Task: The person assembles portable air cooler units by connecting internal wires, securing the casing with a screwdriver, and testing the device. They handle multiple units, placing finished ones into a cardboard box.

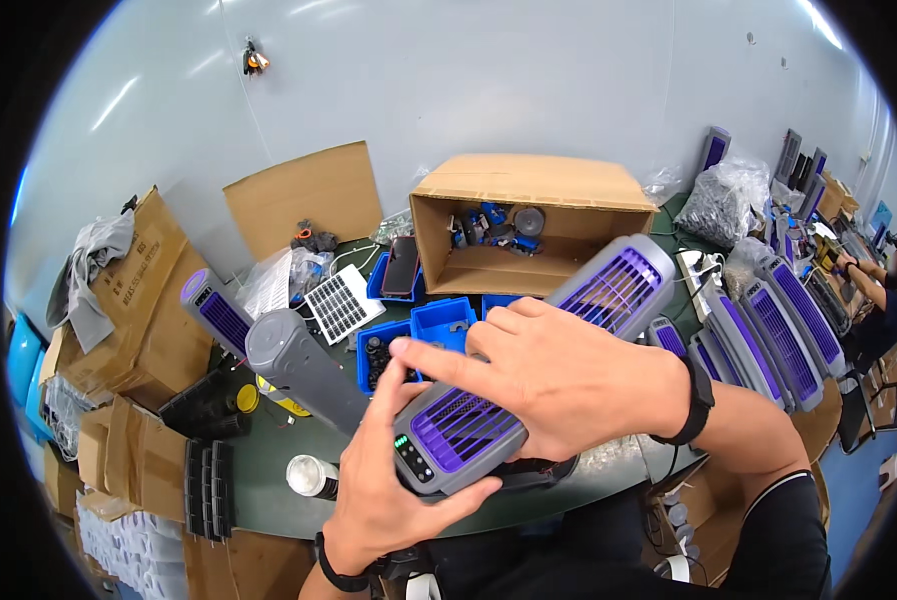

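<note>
A grey tower fan (469, 428) with a purple grille lies slantwise in front of me, its lit control panel toward the lower left. My left hand (377, 490) cups the panel end, thumb on one side and fingers on the other. Across the fan's middle, my right hand (569, 385) grips the body, hiding that part; its index finger reaches out to my left fingertips. Just left of my hands stands a plain grey fan body (304, 365), with another purple-grilled fan (217, 312) behind it.
Blue bins (444, 318) with small dark parts sit beyond my hands, before an open cardboard box (534, 180). Several purple-grilled fans (784, 335) lean at the right. A white jar (311, 476) stands near the table's front edge. A co-worker's arm (864, 280) shows at far right.
</note>
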Action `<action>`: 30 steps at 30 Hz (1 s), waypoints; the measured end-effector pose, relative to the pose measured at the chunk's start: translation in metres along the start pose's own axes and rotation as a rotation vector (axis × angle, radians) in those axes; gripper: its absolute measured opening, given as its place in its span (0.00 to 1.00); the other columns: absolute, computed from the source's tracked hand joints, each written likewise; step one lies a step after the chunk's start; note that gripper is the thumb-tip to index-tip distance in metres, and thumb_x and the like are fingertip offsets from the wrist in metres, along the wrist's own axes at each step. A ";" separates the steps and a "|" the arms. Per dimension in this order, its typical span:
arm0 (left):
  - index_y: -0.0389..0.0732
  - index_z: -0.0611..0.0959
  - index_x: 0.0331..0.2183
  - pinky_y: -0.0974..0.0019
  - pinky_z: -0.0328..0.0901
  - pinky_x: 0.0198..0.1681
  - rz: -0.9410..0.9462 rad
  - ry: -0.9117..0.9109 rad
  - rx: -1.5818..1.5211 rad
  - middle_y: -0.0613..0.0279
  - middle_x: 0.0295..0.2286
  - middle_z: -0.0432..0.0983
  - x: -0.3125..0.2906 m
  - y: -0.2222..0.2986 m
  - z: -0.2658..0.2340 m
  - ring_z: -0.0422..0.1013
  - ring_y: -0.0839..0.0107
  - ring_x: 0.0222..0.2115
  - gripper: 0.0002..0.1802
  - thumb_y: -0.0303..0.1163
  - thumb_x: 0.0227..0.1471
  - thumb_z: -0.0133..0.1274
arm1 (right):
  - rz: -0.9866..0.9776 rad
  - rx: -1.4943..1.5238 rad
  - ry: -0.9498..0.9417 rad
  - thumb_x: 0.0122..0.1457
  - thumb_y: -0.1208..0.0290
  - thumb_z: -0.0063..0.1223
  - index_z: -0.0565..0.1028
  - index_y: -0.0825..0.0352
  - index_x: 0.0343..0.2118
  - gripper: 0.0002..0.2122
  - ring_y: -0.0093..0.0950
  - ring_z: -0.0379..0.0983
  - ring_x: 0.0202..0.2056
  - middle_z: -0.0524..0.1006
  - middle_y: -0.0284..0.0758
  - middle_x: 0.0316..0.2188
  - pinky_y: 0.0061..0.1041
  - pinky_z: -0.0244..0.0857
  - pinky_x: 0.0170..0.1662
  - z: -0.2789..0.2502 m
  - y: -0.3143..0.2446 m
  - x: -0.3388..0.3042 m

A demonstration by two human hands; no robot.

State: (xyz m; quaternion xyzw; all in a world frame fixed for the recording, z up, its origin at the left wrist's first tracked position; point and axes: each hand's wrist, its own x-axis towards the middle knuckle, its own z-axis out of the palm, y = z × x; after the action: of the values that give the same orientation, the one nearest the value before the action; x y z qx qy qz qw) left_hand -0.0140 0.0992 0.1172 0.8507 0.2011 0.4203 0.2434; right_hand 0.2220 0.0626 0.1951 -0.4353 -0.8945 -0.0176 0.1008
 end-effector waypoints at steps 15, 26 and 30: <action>0.34 0.49 0.71 0.56 0.69 0.58 -0.139 0.012 -0.302 0.45 0.54 0.72 -0.045 -0.043 -0.008 0.73 0.61 0.52 0.86 0.40 0.18 0.86 | 0.138 0.672 0.068 0.44 0.48 0.77 0.68 0.67 0.61 0.44 0.47 0.74 0.53 0.77 0.49 0.51 0.41 0.68 0.56 0.094 0.049 -0.019; 0.35 0.49 0.72 0.59 0.68 0.57 -0.383 0.132 -0.405 0.47 0.52 0.74 -0.037 -0.040 -0.008 0.74 0.61 0.51 0.91 0.54 0.11 0.84 | 0.084 0.696 0.033 0.42 0.44 0.77 0.66 0.70 0.64 0.50 0.46 0.71 0.56 0.74 0.49 0.52 0.41 0.66 0.59 0.117 0.034 -0.030; 0.35 0.50 0.72 0.59 0.67 0.58 -0.382 0.136 -0.408 0.47 0.50 0.76 -0.027 -0.036 -0.002 0.74 0.62 0.51 0.91 0.56 0.11 0.84 | 0.101 0.799 0.110 0.40 0.44 0.79 0.66 0.70 0.64 0.51 0.46 0.71 0.58 0.74 0.48 0.56 0.41 0.65 0.61 0.116 0.025 -0.029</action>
State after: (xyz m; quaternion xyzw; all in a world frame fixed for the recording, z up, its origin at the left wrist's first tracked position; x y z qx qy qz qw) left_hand -0.0358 0.1143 0.0807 0.7006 0.2847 0.4547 0.4704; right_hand 0.2396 0.0699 0.0743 -0.4038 -0.8017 0.3131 0.3102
